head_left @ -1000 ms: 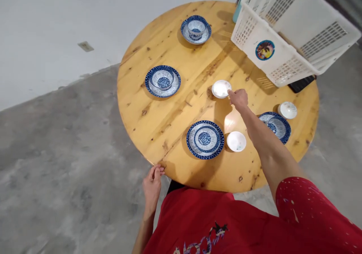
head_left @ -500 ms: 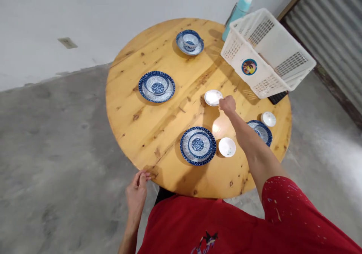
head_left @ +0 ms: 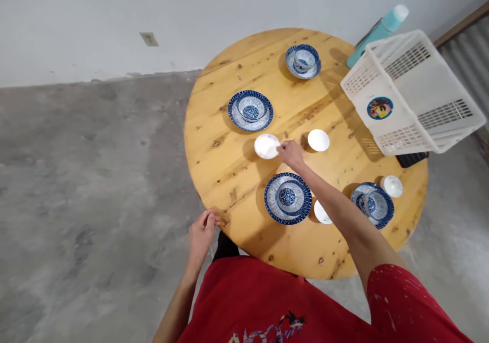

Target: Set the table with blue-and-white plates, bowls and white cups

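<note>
My right hand (head_left: pixel 291 154) reaches over the round wooden table (head_left: pixel 229 172) and pinches the rim of a small white bowl (head_left: pixel 267 146) that sits on the wood. A second small white bowl (head_left: pixel 318 140) stands just right of that hand, apart from it. A blue-patterned plate with a bowl on it (head_left: pixel 288 198) lies below my forearm's left side. My left hand (head_left: pixel 201 233) rests at the table's near left edge, fingers curled together against the rim.
More blue plate-and-bowl sets sit at the left (head_left: pixel 250 110), far (head_left: pixel 303 60) and right (head_left: pixel 372 204). Two further white bowls (head_left: pixel 323 213) (head_left: pixel 393 185) stand near them. A white plastic basket (head_left: pixel 412 90), a teal bottle (head_left: pixel 378 29) and a black object (head_left: pixel 411 158) occupy the right side.
My right hand has moved left with one white bowl, and another white bowl now stands alone where the hand was. The view has swung. My left hand stays on the edge.
</note>
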Tool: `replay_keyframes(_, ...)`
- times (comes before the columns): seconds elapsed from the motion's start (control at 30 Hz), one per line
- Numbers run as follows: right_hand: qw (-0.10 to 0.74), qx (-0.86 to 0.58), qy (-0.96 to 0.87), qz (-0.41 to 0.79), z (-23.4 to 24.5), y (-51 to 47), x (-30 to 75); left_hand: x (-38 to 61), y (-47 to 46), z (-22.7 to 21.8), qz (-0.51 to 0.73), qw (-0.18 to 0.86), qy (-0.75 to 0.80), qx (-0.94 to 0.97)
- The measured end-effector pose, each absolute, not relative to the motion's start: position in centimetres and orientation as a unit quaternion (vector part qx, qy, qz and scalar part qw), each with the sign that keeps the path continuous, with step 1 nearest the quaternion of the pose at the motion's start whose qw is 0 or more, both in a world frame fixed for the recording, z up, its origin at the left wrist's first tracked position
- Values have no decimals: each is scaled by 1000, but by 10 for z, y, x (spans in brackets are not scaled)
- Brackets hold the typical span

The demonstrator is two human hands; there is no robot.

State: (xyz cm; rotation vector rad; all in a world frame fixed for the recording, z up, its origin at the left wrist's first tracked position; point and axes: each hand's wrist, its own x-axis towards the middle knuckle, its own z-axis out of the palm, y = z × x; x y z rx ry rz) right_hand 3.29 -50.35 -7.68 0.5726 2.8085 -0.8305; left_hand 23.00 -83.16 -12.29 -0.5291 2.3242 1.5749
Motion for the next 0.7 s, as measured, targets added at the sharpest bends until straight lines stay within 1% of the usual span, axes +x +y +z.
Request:
replay_keyframes(0.13, 109, 159, 955, -224, -84, -539, 30, 227, -831, -118, 537, 150, 812, -174)
replay_keyframes(0.3, 105, 161, 959, -207, -87, -552, 29, 225, -833, -120, 553, 156, 799, -176)
replay_keyframes(0.43, 99, 166, 959, -208, -90, -553, 30, 225, -834, -122, 551, 161, 800, -176)
replay_keyframes(0.7, 118, 191, 947, -229, -93, -551, 32, 226, -834, -122, 550, 171, 798, -177)
